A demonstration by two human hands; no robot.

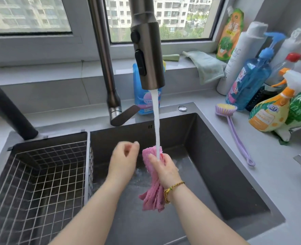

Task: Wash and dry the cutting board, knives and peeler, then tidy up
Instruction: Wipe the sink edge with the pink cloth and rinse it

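Head view, looking down over a pale grey stone-like surface (262,156) with a deep dark grey rectangular metal sink (208,138) sunk in it. In the left part of the sink, a square-meshed steel wire basket (40,183). Above the basin, a tall gunmetal pull-down tap (147,50) with two black buttons, pouring a white stream of water (156,121) straight down. At the right back of the surface, a crowd of cleaning bottles, among them a clear blue pump bottle (252,82) and an orange-and-white spray bottle (270,112). On the window ledge, a pale green folded towel (208,66). Over the basin, right hand (165,170) wrapped around the upper part of a pink textured dishcloth (153,195), top end poking above the fist under the stream, loose end hanging below the wrist. Just beside the cloth's top and apart from it, left hand (123,160), fingers loosely curled around nothing, somewhat blurred. Right of the sink, a lilac long-handled dish brush (226,109) lying flat on the surface, head toward the bottles. On the right wrist, a thin gold-and-green braided bracelet (172,190).
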